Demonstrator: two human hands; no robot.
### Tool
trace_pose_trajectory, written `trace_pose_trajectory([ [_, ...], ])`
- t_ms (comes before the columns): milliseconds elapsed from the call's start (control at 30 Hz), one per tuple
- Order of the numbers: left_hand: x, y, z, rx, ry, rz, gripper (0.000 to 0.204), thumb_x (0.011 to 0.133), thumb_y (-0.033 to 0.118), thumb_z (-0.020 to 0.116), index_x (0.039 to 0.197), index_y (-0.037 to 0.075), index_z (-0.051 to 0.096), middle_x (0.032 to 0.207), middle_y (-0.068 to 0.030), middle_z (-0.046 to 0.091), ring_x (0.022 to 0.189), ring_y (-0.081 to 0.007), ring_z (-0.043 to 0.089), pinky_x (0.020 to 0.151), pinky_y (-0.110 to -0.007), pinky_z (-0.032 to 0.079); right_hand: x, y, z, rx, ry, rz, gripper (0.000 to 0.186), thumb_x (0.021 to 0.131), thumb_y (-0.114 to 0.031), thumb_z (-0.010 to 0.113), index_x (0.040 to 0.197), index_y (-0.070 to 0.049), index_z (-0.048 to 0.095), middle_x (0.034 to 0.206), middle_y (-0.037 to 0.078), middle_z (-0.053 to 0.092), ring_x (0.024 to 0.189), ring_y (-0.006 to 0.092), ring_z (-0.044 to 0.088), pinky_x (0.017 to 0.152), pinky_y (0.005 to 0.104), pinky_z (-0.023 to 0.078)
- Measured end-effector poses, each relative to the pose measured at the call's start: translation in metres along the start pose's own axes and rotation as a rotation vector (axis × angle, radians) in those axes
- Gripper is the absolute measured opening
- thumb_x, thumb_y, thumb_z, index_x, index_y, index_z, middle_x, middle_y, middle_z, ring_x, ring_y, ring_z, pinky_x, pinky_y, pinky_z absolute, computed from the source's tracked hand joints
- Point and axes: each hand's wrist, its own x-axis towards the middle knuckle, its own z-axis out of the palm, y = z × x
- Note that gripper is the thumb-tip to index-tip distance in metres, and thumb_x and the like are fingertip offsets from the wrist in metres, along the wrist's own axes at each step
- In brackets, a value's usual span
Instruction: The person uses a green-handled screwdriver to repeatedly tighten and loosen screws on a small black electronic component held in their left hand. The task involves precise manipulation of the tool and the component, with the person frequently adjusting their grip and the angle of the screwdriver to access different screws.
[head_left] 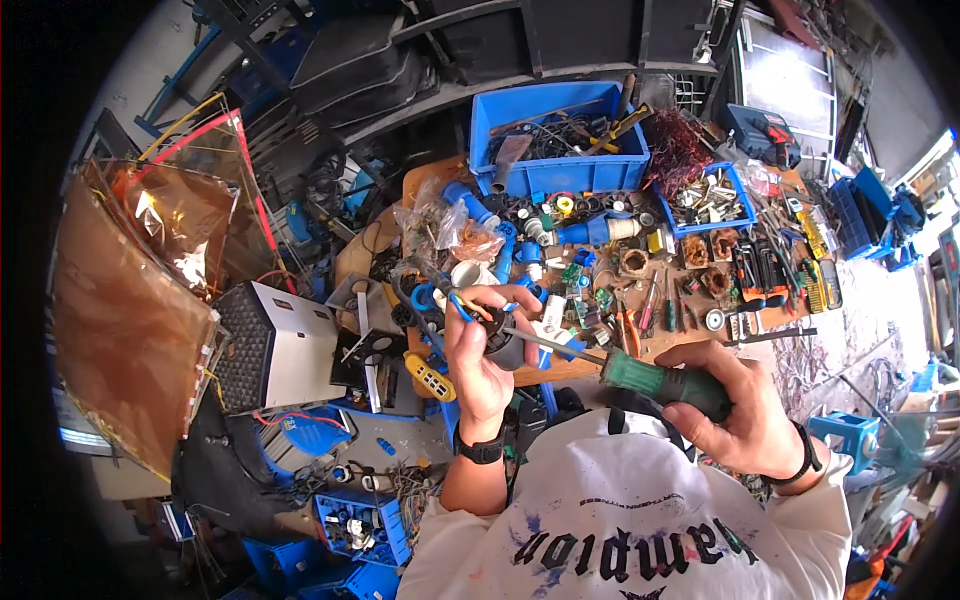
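Note:
My left hand grips a dark cylindrical connector with blue and orange wires at its top, raised in front of the workbench. My right hand is closed around the green handle of a screwdriver. Its long shaft reaches left to the connector, with the tip at the upper part of it. Behind my left hand lie white and blue plastic fittings, and a yellow pendant controller is just to its left.
The cluttered wooden bench carries a blue crate, a tray of metal parts, pliers and assorted tools. A metal case and brown panels stand left; a small blue crate is low at my left.

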Motion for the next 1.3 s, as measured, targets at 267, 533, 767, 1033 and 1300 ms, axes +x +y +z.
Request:
trace_pose_trajectory([
  [267,-0.003,-0.004,0.000,0.233,0.187,0.025,0.051,0.097,0.051,0.031,0.094,0.005,0.052,0.067,-0.0103,0.055,0.048,-0.0158,0.051,0.038,-0.024,0.039,0.002,-0.005,0.001,0.086,-0.130,0.094,0.037,0.087,-0.019,0.062,0.117,-0.001,0.050,0.082,0.017,0.067,0.075,0.0299,0.068,0.066,0.0366,0.052],
  [533,0.001,-0.018,-0.004,0.319,0.141,0.095,0.051,0.097,0.052,0.033,0.092,0.005,0.051,0.066,-0.0085,0.052,0.047,-0.0158,0.050,0.039,-0.025,0.040,0.002,0.000,-0.001,0.558,-0.322,0.411,0.039,0.097,-0.031,0.050,0.124,-0.003,0.047,0.072,0.002,0.057,0.062,0.0094,0.052,0.057,0.0251,0.043],
  [767,0.004,-0.023,-0.001,0.347,0.129,0.135,0.048,0.098,0.050,0.033,0.092,0.005,0.049,0.068,-0.0094,0.052,0.047,-0.0159,0.049,0.040,-0.026,0.040,0.005,-0.001,0.000,0.727,-0.339,0.497,0.038,0.098,-0.027,0.049,0.127,-0.003,0.047,0.075,-0.001,0.055,0.060,0.0052,0.045,0.054,0.0212,0.039],
  [1033,0.007,-0.024,-0.001,0.391,0.138,0.126,0.044,0.099,0.045,0.032,0.093,0.004,0.048,0.068,-0.0095,0.052,0.047,-0.0154,0.049,0.042,-0.025,0.040,0.016,0.003,-0.003,0.566,-0.294,0.435,0.041,0.096,-0.025,0.052,0.128,0.001,0.050,0.076,0.000,0.060,0.057,0.0044,0.048,0.050,0.0205,0.039],
  [1300,0.008,-0.024,-0.004,0.436,0.145,0.113,0.043,0.100,0.043,0.030,0.093,0.004,0.048,0.069,-0.0096,0.053,0.046,-0.0152,0.049,0.042,-0.025,0.040,0.029,0.002,-0.004,0.657,-0.332,0.546,0.040,0.094,-0.025,0.055,0.124,0.001,0.054,0.073,0.001,0.060,0.053,0.0054,0.049,0.049,0.0213,0.041],
])
